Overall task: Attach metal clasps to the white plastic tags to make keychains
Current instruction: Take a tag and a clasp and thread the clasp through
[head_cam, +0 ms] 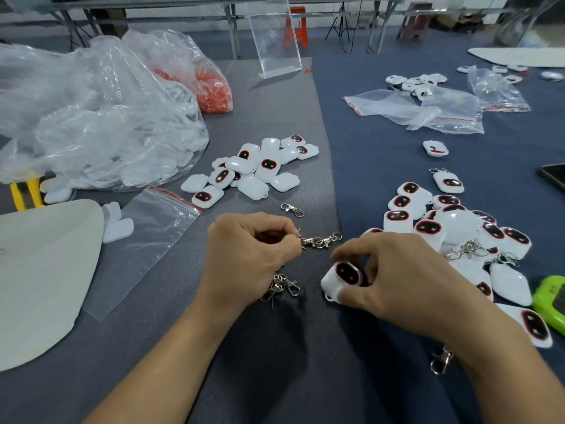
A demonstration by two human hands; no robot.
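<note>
Left hand (244,252) is curled tight at centre frame, pinching a clasp (318,241) at its fingertips. Right hand (397,280), just right of it, grips a tag (342,276) with the thumb below and fingers over the top. Clasp and tag are apart.

Grey and blue cloth covers the worktop (275,347), and table legs (232,26) cross the top of the frame.

My tag is white and rounded, its dark, red-rimmed oval face turned up.

More clasps (282,286) hang bunched under my left hand. Loose tags (253,169) are piled above centre, keychains (458,234) are heaped at right, and plastic bags (91,117) fill the upper left.
</note>
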